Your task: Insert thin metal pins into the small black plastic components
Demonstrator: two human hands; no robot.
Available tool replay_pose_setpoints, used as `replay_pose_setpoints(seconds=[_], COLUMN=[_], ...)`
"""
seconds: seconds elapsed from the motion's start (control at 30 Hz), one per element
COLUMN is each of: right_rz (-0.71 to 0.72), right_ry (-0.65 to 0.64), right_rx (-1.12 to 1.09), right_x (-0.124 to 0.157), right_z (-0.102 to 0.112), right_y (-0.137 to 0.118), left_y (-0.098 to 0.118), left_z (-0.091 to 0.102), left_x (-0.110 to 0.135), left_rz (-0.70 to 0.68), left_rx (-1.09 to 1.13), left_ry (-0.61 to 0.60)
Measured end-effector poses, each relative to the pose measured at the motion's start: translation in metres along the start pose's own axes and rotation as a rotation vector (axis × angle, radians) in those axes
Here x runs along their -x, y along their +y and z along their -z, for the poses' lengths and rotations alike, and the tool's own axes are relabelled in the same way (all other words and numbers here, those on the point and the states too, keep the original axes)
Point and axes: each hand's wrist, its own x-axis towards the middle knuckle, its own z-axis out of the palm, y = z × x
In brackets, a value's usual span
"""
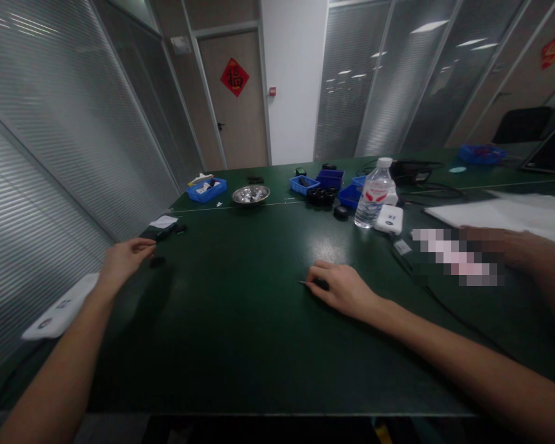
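My left hand [123, 259] reaches out over the left part of the dark green table [240, 345]. Its fingers are curled together near a small dark object [158, 261] lying on the table; I cannot make out whether they pinch anything. My right hand [342, 288] rests on the table near the middle, fingers closed around a thin dark tool [311, 283] whose tip points left. Another person's forearm [536, 259] lies on the table at the right, partly blurred out.
Farther back stand a water bottle [374, 196], a white device [389, 218], a metal bowl [250, 195], several blue bins [206, 189] and black parts [321, 196]. White sheets [504, 213] lie at right, a white strip [60, 308] at the left edge. A cable [444, 305] crosses the table.
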Motion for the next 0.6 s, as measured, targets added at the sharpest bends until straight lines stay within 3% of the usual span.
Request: replay_pose_setpoints(seconds=[0.33, 0.6], right_rz=[0.001, 0.011], right_ry=[0.001, -0.001], right_rx=[0.008, -0.006], right_x=[-0.0002, 0.0], right_z=[0.0013, 0.0015], right_y=[-0.0008, 0.0004], left_y=[0.0057, -0.0016], left_z=[0.0047, 0.0055], left_x=[0.0024, -0.0004], left_rz=[0.024, 0.032], left_rx=[-0.101, -0.11], left_ry=[0.011, -0.033])
